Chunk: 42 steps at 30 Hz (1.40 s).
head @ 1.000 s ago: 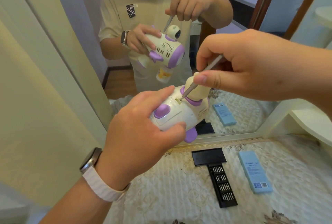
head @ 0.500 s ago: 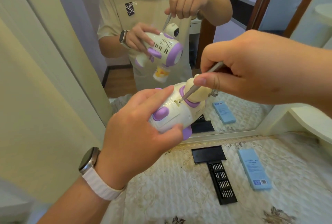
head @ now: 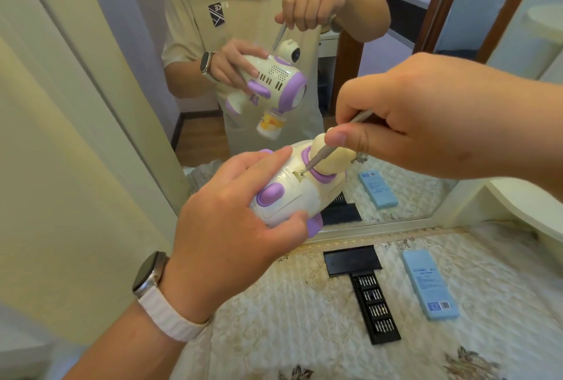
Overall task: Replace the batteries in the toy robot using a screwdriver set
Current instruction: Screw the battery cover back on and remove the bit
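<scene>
A white and purple toy robot is held in the air in front of a mirror, lying on its side. My left hand wraps around its body from the left, wearing a watch with a white band. My right hand pinches a thin silver screwdriver between thumb and fingers. The screwdriver tip sits in a small recess on the toy's back, just below its purple neck ring. On the quilted surface below lies the black screwdriver bit tray, pulled out of its black sleeve.
A light blue box lies right of the bit tray on the cream quilted cover. The mirror stands right behind, reflecting a person's torso, hands and the toy. A cream wall panel is at the left, a white shelf at the right.
The toy and both hands have stayed almost in place, drifting slightly with the view. The screwdriver stays in the recess, my right fingers shifting a little on its shaft.
</scene>
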Motion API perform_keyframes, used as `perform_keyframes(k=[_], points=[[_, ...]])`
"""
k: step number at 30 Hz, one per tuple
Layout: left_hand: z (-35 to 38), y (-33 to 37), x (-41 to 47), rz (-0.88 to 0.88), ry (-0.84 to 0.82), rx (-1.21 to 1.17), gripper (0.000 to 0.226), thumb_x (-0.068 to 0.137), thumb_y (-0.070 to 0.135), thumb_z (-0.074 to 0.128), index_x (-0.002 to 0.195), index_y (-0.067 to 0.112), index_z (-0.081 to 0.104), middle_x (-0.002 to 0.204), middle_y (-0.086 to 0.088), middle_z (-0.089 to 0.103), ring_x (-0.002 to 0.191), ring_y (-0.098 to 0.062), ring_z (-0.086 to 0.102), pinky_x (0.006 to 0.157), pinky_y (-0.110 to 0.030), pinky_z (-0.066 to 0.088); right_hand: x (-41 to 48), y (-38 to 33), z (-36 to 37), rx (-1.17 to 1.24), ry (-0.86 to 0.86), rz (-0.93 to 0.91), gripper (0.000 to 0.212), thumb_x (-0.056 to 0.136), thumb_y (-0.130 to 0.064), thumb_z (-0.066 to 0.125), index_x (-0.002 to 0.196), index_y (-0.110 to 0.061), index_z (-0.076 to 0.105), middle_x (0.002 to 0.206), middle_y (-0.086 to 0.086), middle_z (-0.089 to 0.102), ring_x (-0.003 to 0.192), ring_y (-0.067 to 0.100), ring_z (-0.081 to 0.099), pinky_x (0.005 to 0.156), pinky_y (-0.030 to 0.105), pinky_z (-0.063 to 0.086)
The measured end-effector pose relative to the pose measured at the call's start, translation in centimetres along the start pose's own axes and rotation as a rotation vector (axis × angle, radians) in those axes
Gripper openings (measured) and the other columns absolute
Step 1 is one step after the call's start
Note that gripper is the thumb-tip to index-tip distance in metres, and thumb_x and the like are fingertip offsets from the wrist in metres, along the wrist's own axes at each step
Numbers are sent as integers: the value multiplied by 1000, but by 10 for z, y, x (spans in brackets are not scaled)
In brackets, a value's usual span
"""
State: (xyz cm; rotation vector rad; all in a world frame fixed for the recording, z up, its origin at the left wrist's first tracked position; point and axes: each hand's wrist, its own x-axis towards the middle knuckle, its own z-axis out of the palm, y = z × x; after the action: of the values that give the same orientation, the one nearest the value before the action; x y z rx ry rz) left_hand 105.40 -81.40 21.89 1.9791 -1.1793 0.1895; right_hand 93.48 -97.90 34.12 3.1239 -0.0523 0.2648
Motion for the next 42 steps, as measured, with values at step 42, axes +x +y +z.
perform_keyframes(k=[42], points=[[14, -15, -6, -87, -49, -36, 68, 63, 53, 61, 130, 46, 60, 122, 24, 61, 108, 4, 56, 81, -5, 40, 1, -8, 24, -13, 2, 73, 28, 84, -57, 29, 87, -32, 40, 63, -13, 46, 53, 5, 42, 48, 21, 26]])
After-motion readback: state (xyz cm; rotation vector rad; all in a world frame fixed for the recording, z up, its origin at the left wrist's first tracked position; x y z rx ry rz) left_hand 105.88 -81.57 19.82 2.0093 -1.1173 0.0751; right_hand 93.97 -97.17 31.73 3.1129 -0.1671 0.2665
